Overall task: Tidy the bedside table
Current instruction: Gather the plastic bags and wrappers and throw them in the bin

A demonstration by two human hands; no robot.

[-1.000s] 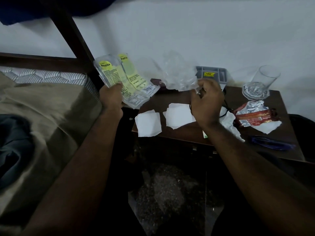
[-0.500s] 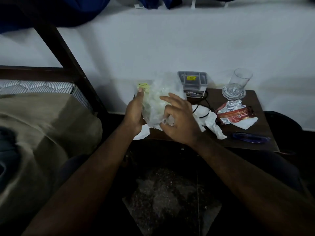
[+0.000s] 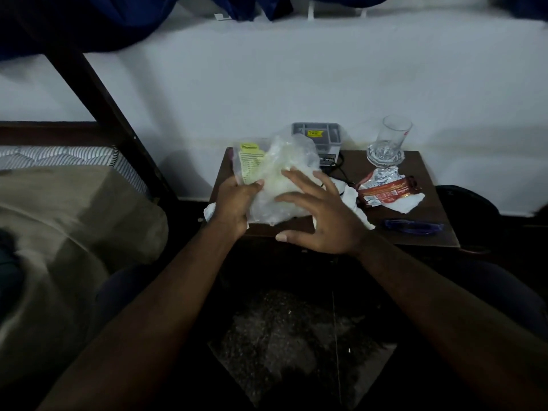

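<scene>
A dark wooden bedside table [image 3: 421, 232] stands against the white wall. My left hand [image 3: 234, 203] grips a bundle of clear plastic wrappers [image 3: 278, 185] with a yellow-green label, held over the table's left part. My right hand [image 3: 320, 215] has its fingers spread and presses flat against the bundle's right side. White paper pieces [image 3: 353, 200] lie under and beside my hands, partly hidden. A red and silver snack wrapper [image 3: 385, 188] lies on torn white paper to the right.
A grey box [image 3: 323, 137] with a yellow sticker sits at the table's back, a black cable beside it. A clear drinking glass [image 3: 391, 140] stands back right. A blue pen-like object [image 3: 412, 226] lies near the front edge. A bed [image 3: 59, 203] fills the left.
One second ago each hand held a separate wrapper apart. They came together, and the plastic is one bundle between my hands. My right hand's fingers have spread wider.
</scene>
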